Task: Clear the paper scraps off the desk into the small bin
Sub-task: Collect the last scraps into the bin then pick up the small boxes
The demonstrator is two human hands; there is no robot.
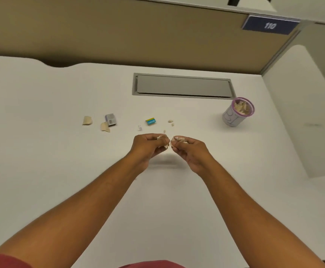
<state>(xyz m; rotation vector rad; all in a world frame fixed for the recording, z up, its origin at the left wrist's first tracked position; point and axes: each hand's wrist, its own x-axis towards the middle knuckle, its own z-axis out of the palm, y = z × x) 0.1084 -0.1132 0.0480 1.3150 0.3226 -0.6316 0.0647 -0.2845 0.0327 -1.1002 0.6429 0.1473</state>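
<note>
Centrally, left hand (pixel 150 145) and right hand (pixel 187 148) met over the white desk (pixel 41 151), each curled around pale paper scraps (pixel 179 139), more scraps (pixel 87 120) lying beyond, small bin (pixel 237 113) upright far right, part-filled.

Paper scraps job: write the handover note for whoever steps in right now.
Left hand: closed on a bunch of small scraps, held above the desk.
Right hand: closed on more scraps, close beside the left.
Small bin: upright at far right, already holding scraps.
Done: part of the litter is binned, another lot is in hand.
Left: carry both handfuls to the bin; then collect two larger tan scraps at far left and a few tiny bits ahead of the hands. A grey-purple packet and a blue-yellow packet also lie there.
</note>
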